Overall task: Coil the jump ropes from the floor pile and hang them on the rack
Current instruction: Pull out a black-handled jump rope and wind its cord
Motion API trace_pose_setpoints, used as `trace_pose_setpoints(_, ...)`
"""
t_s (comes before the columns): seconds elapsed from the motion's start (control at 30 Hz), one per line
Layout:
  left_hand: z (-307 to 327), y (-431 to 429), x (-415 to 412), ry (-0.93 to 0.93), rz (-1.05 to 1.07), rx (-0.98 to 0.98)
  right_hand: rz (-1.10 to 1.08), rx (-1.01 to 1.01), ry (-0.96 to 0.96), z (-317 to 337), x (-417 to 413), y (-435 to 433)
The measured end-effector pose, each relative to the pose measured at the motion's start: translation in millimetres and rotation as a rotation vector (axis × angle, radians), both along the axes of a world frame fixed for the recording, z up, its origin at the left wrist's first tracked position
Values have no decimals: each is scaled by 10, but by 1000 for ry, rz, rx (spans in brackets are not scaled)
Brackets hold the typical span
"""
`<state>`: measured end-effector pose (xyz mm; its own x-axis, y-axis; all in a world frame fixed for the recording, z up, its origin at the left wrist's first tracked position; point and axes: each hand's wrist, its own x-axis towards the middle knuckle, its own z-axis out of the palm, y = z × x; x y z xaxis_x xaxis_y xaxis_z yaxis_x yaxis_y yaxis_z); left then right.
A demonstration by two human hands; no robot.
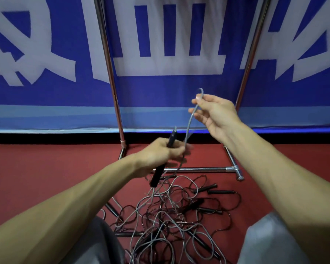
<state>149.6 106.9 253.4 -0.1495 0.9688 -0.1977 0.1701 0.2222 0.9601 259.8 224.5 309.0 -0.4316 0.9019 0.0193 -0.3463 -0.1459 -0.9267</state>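
Note:
My left hand (166, 152) grips a black jump-rope handle (157, 175) that slants down to the left, together with part of the grey cord. That grey cord (189, 122) rises from the left hand to my right hand (215, 113), which pinches it between thumb and fingers, a small loop sticking out above. The cord also trails down into a tangled pile of grey and dark jump ropes (171, 216) with black handles on the red floor. The chrome rack (198, 169) stands just behind the pile.
The rack's two uprights (111, 73) rise in front of a blue and white banner wall (160, 88). A foot bar with an end cap (240, 178) lies on the floor at right. My knees in grey trousers (271, 241) frame the pile.

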Motion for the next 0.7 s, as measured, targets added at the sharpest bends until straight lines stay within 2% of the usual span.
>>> trace_pose_setpoints(0.07,-37,-26,34,16,-136,-34,-64,-68,70,9,50,53)
trace_pose_setpoints(0.17,-85,-8,46,124,-119,-55,-124,-151,133,-1,119,117)
trace_pose_setpoints(0.23,-111,7,20,158,-53,-81,-130,-188,117,-8,135,128)
trace_pose_setpoints(0.3,-117,4,-34,271,-48,-106,-121,-197,61,-27,130,114)
trace_pose_setpoints(0.37,-112,-1,-67,323,-70,-112,-102,-132,-25,-55,119,107)
trace_pose_setpoints(0.47,-33,-18,-36,54,-7,-51,-29,51,-301,-84,116,86)
trace_pose_setpoints(0.6,142,5,-41,-322,157,96,189,191,-719,-147,117,16)
trace_pose_setpoints(0.7,236,30,-118,-576,291,211,326,186,-793,-278,40,-101)
